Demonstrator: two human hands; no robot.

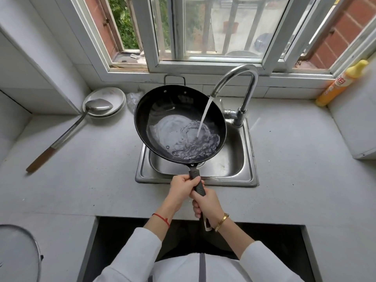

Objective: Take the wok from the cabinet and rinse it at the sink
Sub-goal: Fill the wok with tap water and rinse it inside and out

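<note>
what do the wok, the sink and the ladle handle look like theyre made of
Wok: dark metal, likely seasoned steel or non-stick coated; glossy black inside with rivets.
Sink: stainless steel, brushed silver with dull reflections.
Ladle: shiny metal shaft ending in a brown grip that looks like wood.

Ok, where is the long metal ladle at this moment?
In the head view, the ladle lies on the countertop left of the sink, its bowl resting in the stacked white plates and its wooden handle end pointing toward the near left.

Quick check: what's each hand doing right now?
Left hand: grips the wok handle, nearer the wok.
Right hand: grips the same handle, further back.
</note>
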